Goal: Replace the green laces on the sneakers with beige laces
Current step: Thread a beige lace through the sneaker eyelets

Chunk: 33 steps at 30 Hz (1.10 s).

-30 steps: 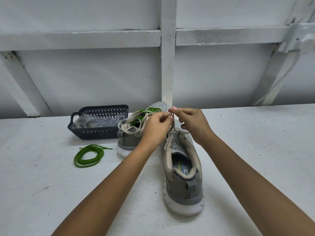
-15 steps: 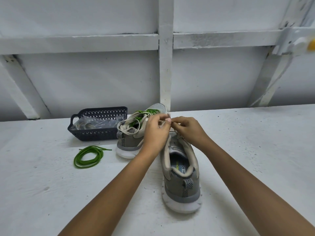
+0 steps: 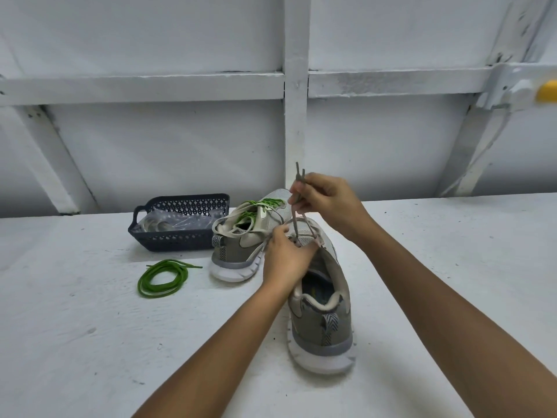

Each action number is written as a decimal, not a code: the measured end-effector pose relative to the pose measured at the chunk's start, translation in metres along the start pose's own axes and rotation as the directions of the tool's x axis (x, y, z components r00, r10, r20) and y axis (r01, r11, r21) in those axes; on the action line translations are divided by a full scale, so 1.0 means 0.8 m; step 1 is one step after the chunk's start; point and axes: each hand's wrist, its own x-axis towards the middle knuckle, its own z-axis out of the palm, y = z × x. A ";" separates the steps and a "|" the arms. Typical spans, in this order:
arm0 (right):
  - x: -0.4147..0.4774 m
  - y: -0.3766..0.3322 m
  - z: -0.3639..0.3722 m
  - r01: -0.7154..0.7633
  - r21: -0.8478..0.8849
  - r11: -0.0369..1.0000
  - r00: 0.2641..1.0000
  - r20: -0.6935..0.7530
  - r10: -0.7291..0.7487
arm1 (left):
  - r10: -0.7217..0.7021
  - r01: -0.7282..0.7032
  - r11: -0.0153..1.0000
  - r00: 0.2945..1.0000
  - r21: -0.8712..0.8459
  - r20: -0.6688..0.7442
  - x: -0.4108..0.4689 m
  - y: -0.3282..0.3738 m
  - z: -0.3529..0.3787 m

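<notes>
Two grey sneakers stand on the white table. The near sneaker point(image 3: 324, 321) points away from me, heel toward me. My right hand point(image 3: 330, 200) is raised above its front and pinches both ends of a beige lace point(image 3: 299, 176), pulling them upward from the eyelets. My left hand point(image 3: 284, 257) presses down on the near sneaker's tongue and eyelet area, fingers closed on it. The far sneaker point(image 3: 241, 245) to the left carries a green lace point(image 3: 259, 206) in its eyelets. A removed green lace point(image 3: 162, 277) lies coiled on the table at the left.
A dark blue perforated basket point(image 3: 180, 236) holding clear plastic packets sits behind the coiled lace, beside the far sneaker. A white wall with beams rises just behind the table point(image 3: 90, 342). A yellow object point(image 3: 547, 90) shows at the upper right edge.
My right hand has risen, drawing the two beige lace ends up out of the near sneaker. My left hand dropped onto the shoe's tongue.
</notes>
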 end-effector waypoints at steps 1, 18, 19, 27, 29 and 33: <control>-0.002 -0.005 0.002 0.017 0.012 1.000 1.000 0.011 -0.017 | -0.003 0.003 1.000 1.000 -0.003 -0.003 0.000 0.001 -0.002; -0.040 -0.035 -0.003 0.031 -0.264 0.964 0.942 0.330 0.060 | 0.179 -0.184 0.982 0.980 -0.045 -0.087 -0.016 0.019 -0.020; -0.041 -0.032 -0.008 0.037 -0.345 0.938 0.939 0.334 0.086 | 0.192 -0.200 0.975 0.978 -0.093 -0.082 -0.016 0.017 -0.023; -0.018 0.035 -0.019 -0.089 -0.731 0.677 0.937 0.170 0.306 | 0.213 -0.217 0.931 0.976 -0.292 -0.044 -0.006 0.009 -0.027; -0.014 0.039 -0.011 -0.086 -0.744 0.662 0.926 0.185 0.328 | 0.215 -0.215 0.918 0.976 -0.332 -0.039 -0.005 0.006 -0.022; -0.010 0.046 -0.004 -0.089 -0.723 0.685 0.952 0.140 0.271 | 0.205 -0.210 0.894 0.977 -0.395 -0.055 -0.006 -0.002 -0.009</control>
